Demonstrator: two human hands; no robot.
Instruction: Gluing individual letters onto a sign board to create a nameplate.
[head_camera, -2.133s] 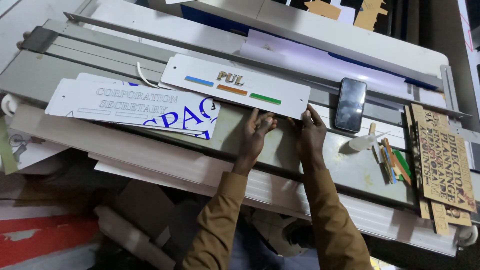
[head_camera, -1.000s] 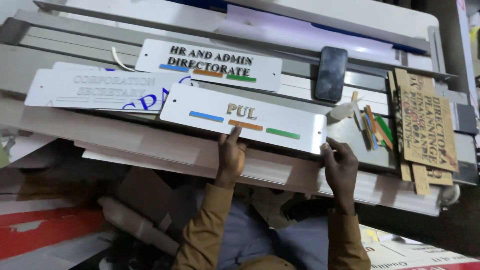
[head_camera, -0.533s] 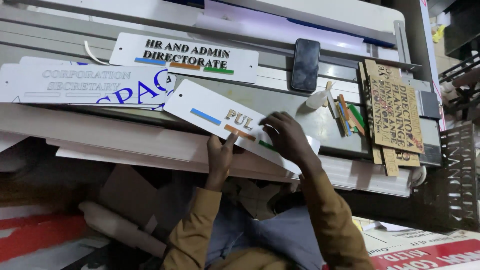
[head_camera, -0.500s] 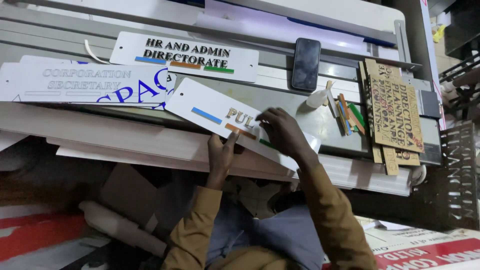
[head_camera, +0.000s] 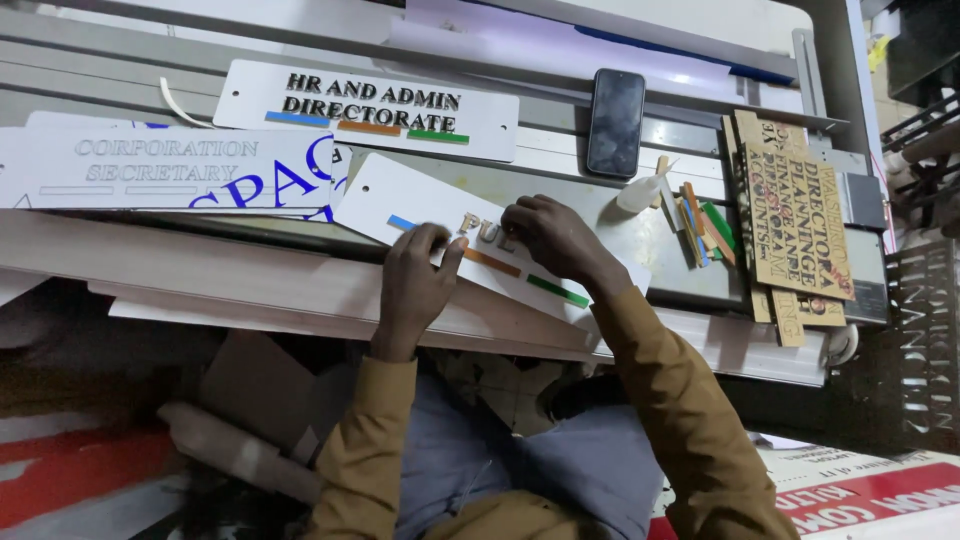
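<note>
- White sign plate (head_camera: 400, 205) lies flat on the grey workbench (head_camera: 640, 235), at its near edge, partly overhanging the pale boards (head_camera: 250, 285) stacked in front.
- Its long axis runs on a slant: the left end sits higher in view, further from the person, and the right end drops toward the person's right forearm. The left end points up toward the pale name plate (head_camera: 160, 168); the right end points toward the bench's front lip.
- Raised letters sit near its middle, with a blue bar, an orange bar (head_camera: 492, 262) and a green bar (head_camera: 558, 291) in a row below them, following the same slant.
- Left hand (head_camera: 415, 285) rests on the plate's near long edge, fingers bent, with thumb and forefinger close together by the blue bar; whether they pinch anything small I cannot tell.
- Right hand (head_camera: 555, 238) lies over the plate's middle, fingers curled down, fingertips pressing at the raised letters; it hides part of them.
- A second finished sign (head_camera: 365, 108), white with black lettering and three coloured bars, lies further back, nearly level and well apart from the hands.
- A dark phone (head_camera: 615, 122) lies face up behind the right hand.
- Just right of the right hand sit a small white bottle (head_camera: 645, 192) and a cluster of coloured strips (head_camera: 705, 230).
- Wooden cut-letter sheets (head_camera: 795, 230) lie at the bench's right end.
</note>
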